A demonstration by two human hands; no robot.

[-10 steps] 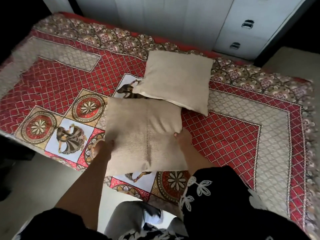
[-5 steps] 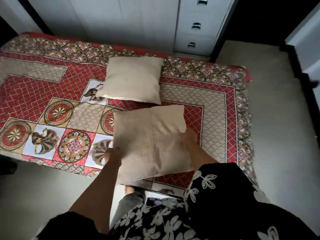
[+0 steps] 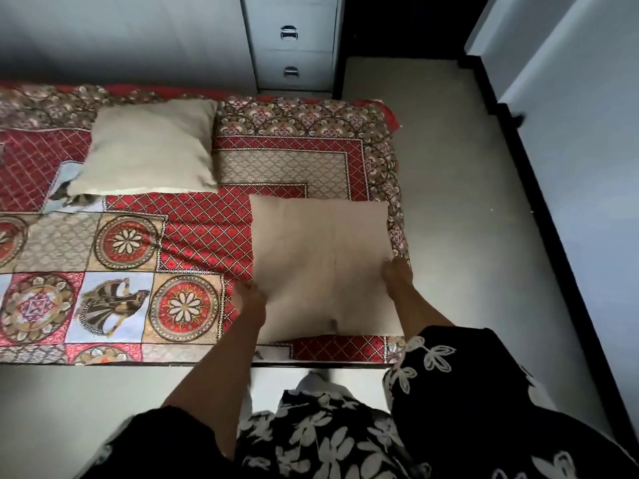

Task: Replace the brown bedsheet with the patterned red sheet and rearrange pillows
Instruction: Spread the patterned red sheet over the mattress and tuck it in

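Two beige pillows lie on the red sheet (image 3: 193, 229), which already covers the bed; no brown sheet shows. The near pillow (image 3: 321, 264) sits at the bed's right end by the near edge, its right side reaching the sheet's patterned border at the right edge. The left hand (image 3: 249, 299) grips its left side low down, and the right hand (image 3: 397, 275) grips its right side, fingers curled at the seam, so the pillow lies straight ahead between both hands, neither one nearer. It is roughly square, with a faint centre seam running from near edge to far edge. The far pillow (image 3: 148, 146) rests against the far edge, well left of the held one and apart from it, slightly skewed, with red sheet between them.

Compared with a second ago, the held pillow has travelled right along the near edge: then it overlapped the far pillow's near corner over the sheet's medallion squares (image 3: 186, 307); now those squares lie bare to its left and the two pillows no longer touch. The view has swung right as well, showing the floor (image 3: 466, 236) beyond the bed's right edge and the drawers (image 3: 294, 46) behind.

The coming move probably turns on the gap at the far right corner: the pillow would slide away from the person to line up beside the far pillow.
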